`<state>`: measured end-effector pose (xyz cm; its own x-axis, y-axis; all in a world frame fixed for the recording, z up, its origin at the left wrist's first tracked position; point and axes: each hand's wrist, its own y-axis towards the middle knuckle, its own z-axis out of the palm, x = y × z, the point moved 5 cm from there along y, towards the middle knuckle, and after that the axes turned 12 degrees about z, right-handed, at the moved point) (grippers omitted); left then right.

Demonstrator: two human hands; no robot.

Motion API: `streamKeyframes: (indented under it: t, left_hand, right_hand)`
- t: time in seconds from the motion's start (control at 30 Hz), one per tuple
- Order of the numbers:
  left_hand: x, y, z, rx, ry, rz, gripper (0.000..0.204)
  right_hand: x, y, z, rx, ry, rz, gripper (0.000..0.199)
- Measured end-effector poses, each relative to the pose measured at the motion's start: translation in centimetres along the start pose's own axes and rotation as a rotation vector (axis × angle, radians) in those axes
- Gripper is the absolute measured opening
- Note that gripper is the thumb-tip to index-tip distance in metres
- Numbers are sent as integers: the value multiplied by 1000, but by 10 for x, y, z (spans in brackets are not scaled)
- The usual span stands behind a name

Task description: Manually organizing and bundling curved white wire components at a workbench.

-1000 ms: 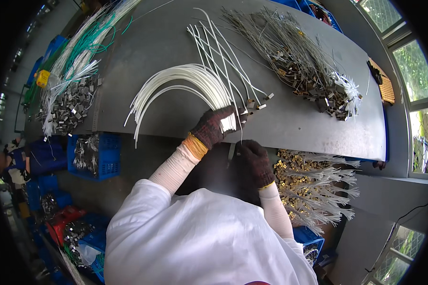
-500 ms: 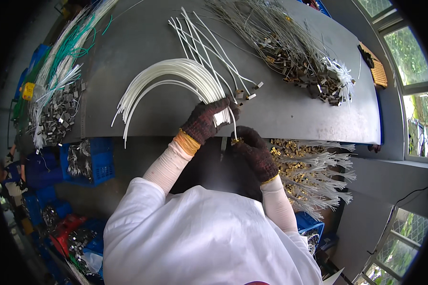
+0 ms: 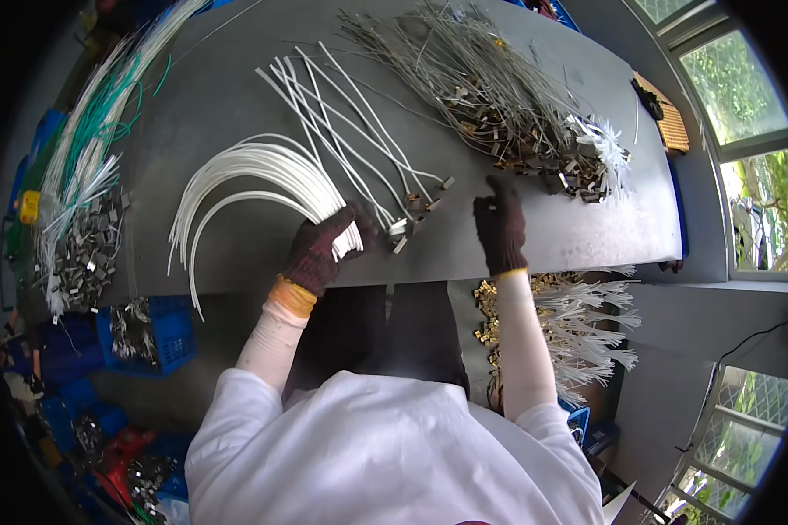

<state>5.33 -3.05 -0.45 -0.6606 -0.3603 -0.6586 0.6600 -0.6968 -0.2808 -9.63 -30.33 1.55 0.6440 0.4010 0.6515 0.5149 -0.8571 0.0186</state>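
Note:
My left hand (image 3: 326, 249), in a dark knitted glove with a yellow cuff, is closed around a thick bundle of white cables (image 3: 254, 175). The cables arch to the left, and their cut ends stick out past my fingers. My right hand (image 3: 502, 223), gloved the same way, is over the table toward the right with finger and thumb apart and nothing visible in it. Between my hands and farther back lie several loose white cables (image 3: 346, 144), with small metal end pieces (image 3: 416, 203) at their near ends.
A heap of grey wires with metal ends (image 3: 499, 114) covers the back right of the grey table (image 3: 578, 241). White and green wires (image 3: 96, 131) lie at the left. Brass-ended white wires (image 3: 578, 324) are below the right edge; a blue crate (image 3: 171, 337) stands lower left.
My right hand has left the cable it held by its brass-coloured end beside my left hand and moved forward over the table. More cables now lie in the loose group. The view has shifted.

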Motion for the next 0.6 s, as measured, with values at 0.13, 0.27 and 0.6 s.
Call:
streamKeyframes:
  t: [0.13,0.27,0.6]
  left_hand:
    - [0,6,18,12,89,48,27]
    - [19,15,14,16,-150,-20,26]
    - [17,4,35,59,-146,-59,29]
  right_hand:
    - [-29,73,3,-224,-173,-99,37]
    - [-4,98,15,-96,-330,151,37]
    - [-71,22,-8,56,118,385,53]
